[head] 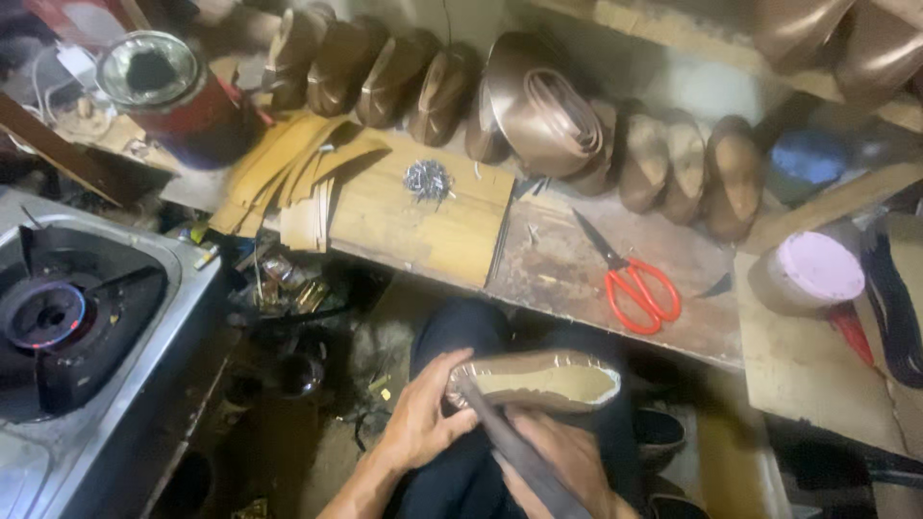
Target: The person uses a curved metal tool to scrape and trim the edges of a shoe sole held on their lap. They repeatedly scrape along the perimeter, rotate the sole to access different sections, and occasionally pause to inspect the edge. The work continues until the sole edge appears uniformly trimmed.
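The left hand (423, 413) is being closed around the heel end of a tan, bronze-edged shoe upper mounted sole-up on a last (538, 380), with the thumb pressed against its rim. The right hand (562, 461) is being kept under the shoe, its fingers curled beneath it; a dark flat tool handle (519, 452) is being gripped across its palm, the tip being laid against the shoe's heel edge. The shoe is being held over the lap, above dark trousers (461, 336), just below the front edge of the worn wooden surface (577, 279). On that surface, red-handled scissors (639, 288) are lying near the edge, and a small heap of silvery nails (428, 178) is resting on a pale wooden board (413, 226). Behind these, a row of bronze shoes on lasts (385, 77) is being stored. A gas stove (67, 317) is standing well apart at the left.
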